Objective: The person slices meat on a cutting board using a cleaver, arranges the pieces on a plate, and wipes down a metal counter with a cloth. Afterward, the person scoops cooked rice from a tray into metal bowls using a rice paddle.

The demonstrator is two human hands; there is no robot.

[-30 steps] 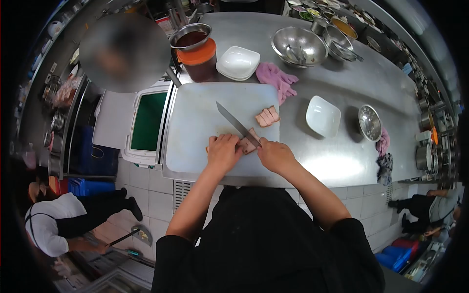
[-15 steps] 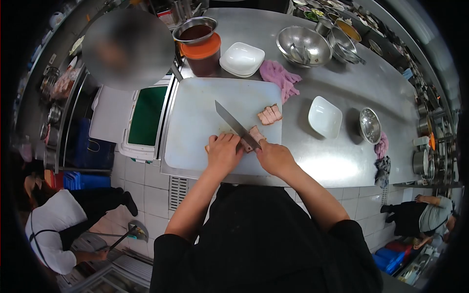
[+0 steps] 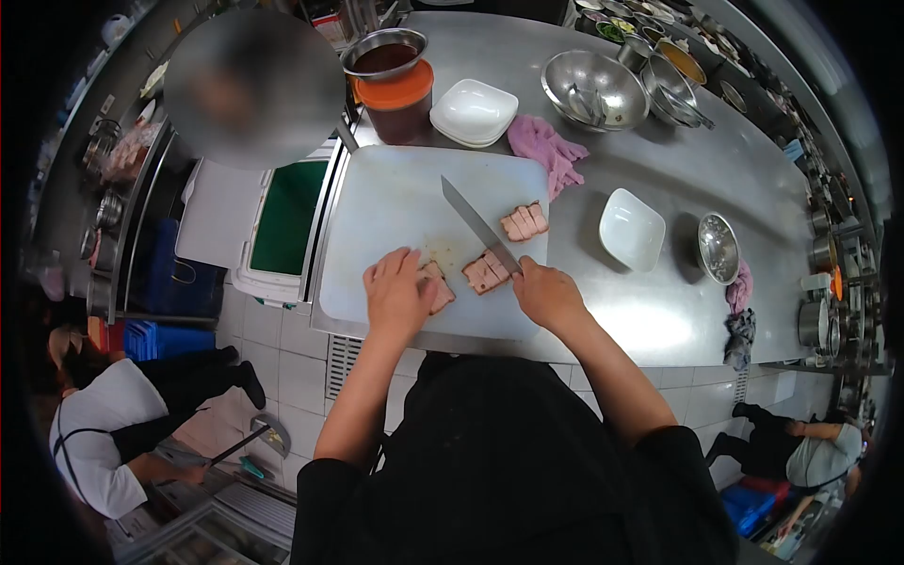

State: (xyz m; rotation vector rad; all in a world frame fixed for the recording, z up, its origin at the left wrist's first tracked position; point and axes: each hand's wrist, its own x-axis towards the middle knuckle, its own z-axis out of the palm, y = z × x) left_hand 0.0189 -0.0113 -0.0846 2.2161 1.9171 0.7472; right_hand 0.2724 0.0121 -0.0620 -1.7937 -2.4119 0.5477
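Observation:
My right hand (image 3: 549, 296) is closed round the handle of a kitchen knife (image 3: 478, 220), its blade slanting up and left over the white cutting board (image 3: 377, 202). Under the blade, near the knife's heel, lies a sliced chunk of cooked pork belly (image 3: 484, 273). A second sliced portion of pork (image 3: 524, 222) sits at the board's right edge. My left hand (image 3: 395, 296) is curled over another piece of pork (image 3: 439, 288) on the board, which shows beside the thumb; the fingers partly hide it.
Beyond the board stand an orange-lidded tub (image 3: 395, 92), stacked white bowls (image 3: 474, 111) and a pink cloth (image 3: 546, 151). To the right are a white bowl (image 3: 632, 229) and a steel bowl (image 3: 718, 248). People are at the far left and right; another, blurred, is across the table.
My left hand has moved left, away from the cut chunk and onto another pork piece. My right hand has shifted slightly right with the knife, and the sliced chunk now shows fully.

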